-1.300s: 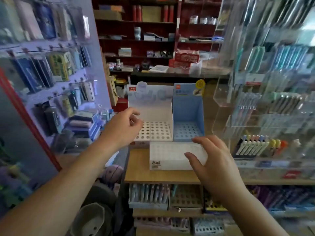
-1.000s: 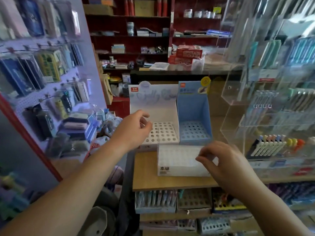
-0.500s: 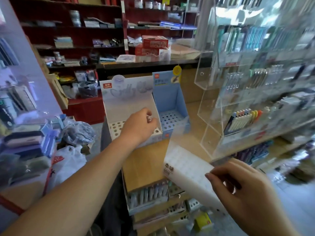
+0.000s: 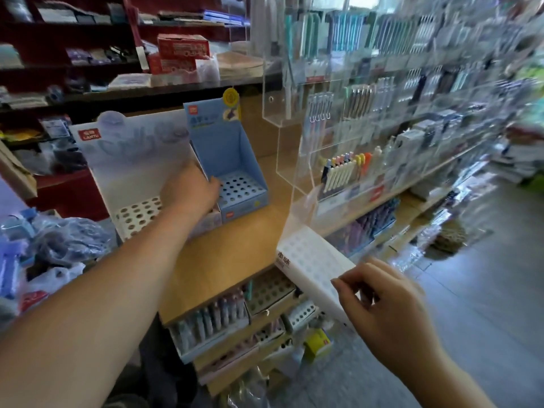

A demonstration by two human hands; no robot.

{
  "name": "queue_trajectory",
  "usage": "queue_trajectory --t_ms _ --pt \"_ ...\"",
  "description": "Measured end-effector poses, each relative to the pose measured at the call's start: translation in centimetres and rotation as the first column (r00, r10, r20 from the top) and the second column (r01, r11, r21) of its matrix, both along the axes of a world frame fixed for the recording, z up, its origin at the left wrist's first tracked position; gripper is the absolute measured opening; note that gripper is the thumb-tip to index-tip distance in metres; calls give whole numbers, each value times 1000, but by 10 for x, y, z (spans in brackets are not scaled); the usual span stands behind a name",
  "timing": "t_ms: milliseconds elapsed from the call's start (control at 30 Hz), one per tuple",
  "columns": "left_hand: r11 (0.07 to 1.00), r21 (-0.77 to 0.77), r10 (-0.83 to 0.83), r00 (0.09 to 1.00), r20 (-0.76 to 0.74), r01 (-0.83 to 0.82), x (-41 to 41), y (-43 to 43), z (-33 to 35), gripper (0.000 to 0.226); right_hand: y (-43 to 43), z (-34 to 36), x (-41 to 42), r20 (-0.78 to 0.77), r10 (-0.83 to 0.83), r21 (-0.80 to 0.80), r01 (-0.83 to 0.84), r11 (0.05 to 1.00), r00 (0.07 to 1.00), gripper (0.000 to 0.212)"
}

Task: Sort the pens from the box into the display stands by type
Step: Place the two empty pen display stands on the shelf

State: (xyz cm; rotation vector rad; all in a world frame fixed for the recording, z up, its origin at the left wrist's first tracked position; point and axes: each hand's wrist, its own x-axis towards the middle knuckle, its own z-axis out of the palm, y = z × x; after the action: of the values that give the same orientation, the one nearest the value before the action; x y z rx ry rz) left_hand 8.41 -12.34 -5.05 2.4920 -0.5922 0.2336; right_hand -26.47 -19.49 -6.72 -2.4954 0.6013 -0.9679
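The right hand (image 4: 382, 307) pinches the near end of the white dotted-top cardboard pen box (image 4: 309, 257), holding it tilted in open air off the front right edge of the bare wooden shelf top (image 4: 241, 240), under the clear acrylic pen rack (image 4: 291, 128). The left hand (image 4: 191, 195) lies where the white cardboard display stand (image 4: 132, 169) meets the blue cardboard display stand (image 4: 226, 154); its grip cannot be told. A second ago the box lay flat on the shelf.

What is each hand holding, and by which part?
Right hand pinches the white box by its near end. Left hand is at the white stand; grip unclear.
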Motion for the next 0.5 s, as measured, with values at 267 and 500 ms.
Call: queue_trajectory --t_ms 267,500 --pt "998 62 14 995 95 -20 -15 8 0 31 -16 -6 -10 33 38 -16 -38 999 999 19" --pt "999 52 -14 978 207 3 -66 38 22 29 -30 -12 -37 68 71 -8 -71 997 995 18"
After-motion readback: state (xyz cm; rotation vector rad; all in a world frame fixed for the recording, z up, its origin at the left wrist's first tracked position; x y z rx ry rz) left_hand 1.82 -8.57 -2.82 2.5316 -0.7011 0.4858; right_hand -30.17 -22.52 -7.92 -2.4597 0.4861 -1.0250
